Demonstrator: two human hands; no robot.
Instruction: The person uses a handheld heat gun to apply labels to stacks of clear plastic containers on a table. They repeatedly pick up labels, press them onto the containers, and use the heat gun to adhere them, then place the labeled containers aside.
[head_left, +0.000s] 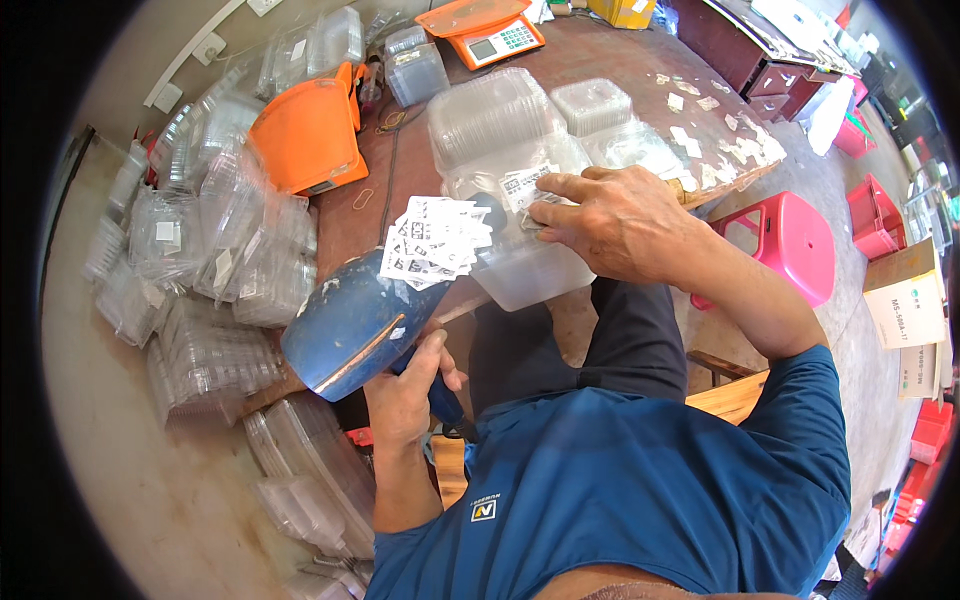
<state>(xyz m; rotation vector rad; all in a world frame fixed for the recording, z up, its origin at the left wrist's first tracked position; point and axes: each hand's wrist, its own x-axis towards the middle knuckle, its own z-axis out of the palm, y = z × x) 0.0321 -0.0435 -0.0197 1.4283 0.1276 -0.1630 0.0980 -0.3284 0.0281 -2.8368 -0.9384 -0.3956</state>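
Note:
My left hand (412, 375) grips the handle of a worn blue hair dryer (349, 322), its body tilted across the table's front edge. A fanned pile of white printed labels (431, 240) covers the front part of the dryer's barrel; whether they are stuck to it I cannot tell. Beyond the pile, the dark nozzle (493, 213) points at a clear plastic container (536, 274). On that container lies a white label (525, 186), which my right hand (619, 221) touches with its fingertips. What is under those fingers is hidden.
Behind the container stand stacked clear plastic boxes (487, 112) and a smaller stack (592, 105). More boxes (217, 225) crowd the left side around an orange tray (307, 139). An orange scale (491, 41) sits at the back. A pink stool (799, 247) stands to the right.

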